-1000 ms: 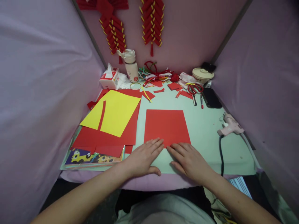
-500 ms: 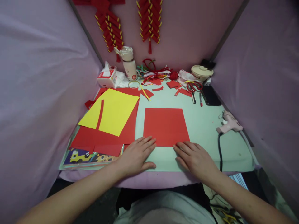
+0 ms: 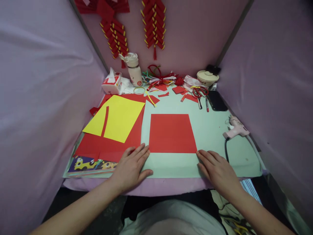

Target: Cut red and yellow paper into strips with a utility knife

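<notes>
A red square of paper (image 3: 172,133) lies flat on the pale green tabletop (image 3: 171,166) in front of me. At its near left corner rests my left hand (image 3: 132,166), fingers stretched out and thumb apart. My right hand (image 3: 217,166) lies by the near right corner, its fingertips at the paper's edge and its fingers extended. Neither hand grasps anything. Left of the square, a yellow sheet (image 3: 119,117) with a narrow red strip (image 3: 105,121) on it lies over larger red sheets (image 3: 97,145).
Along the back stand a tissue box (image 3: 112,83), a white bottle (image 3: 134,73), several pipe cleaners (image 3: 161,78) and a lidded bowl (image 3: 207,77). Red-handled scissors (image 3: 200,92), a phone (image 3: 217,101) and a pink glue gun (image 3: 236,128) with its cord lie at right. Firecracker decorations (image 3: 154,26) hang behind.
My hands have moved apart, from the near edge of the red square out to its near corners. The square still lies flat. The view has shifted slightly.
</notes>
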Tool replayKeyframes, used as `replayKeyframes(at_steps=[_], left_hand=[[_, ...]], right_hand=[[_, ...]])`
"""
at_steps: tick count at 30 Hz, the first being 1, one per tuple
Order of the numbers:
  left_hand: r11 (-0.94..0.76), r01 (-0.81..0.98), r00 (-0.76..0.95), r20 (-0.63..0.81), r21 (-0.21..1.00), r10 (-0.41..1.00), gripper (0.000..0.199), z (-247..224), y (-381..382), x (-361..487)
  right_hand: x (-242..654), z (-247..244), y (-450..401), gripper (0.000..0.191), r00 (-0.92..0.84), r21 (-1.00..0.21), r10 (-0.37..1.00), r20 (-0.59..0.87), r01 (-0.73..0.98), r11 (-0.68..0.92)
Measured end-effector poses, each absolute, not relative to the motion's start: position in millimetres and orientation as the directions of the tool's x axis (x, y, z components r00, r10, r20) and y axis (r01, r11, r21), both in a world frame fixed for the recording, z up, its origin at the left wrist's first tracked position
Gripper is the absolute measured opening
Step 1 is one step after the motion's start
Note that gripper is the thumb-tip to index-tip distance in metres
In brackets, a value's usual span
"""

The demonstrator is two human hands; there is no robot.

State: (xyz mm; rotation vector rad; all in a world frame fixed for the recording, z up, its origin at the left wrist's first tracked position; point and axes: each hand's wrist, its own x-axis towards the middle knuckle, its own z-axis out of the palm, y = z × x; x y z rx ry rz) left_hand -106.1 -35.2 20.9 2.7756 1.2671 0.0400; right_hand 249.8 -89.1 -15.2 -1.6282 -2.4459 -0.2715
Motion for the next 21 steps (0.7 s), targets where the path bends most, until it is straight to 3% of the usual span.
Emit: replayKeyframes(at_steps=[7, 11, 15, 21], left_hand=[[-0.653, 0.747, 0.657, 0.009, 0.120, 0.753, 0.050, 20.4, -32.9, -103.1], [-0.698, 0.709, 0.699, 0.026, 0.100, 0.714, 0.042, 27.5, -21.7, -93.8], [-0.754, 0.652, 0.755, 0.017, 0.080, 0.655, 0.034, 35.0, -8.9, -76.9], [-0.895, 0.419, 0.902, 0.037, 0.153, 0.429, 0.034, 22.3, 4.3, -48.9]], right_hand=[[256.8, -7.0, -81.4, 0.030, -0.398, -0.004, 0.869, 0.294, 0.909, 0.417], [245.8, 8.6, -59.7, 0.028, -0.525, -0.130, 0.783, 0.334, 0.797, 0.590], [222.9, 13.4, -40.7, 0.031, -0.699, -0.233, 0.691, 0.184, 0.652, 0.722], [210.7, 15.5, -29.7, 0.032, -0.736, -0.173, 0.675, 0.059, 0.658, 0.733]])
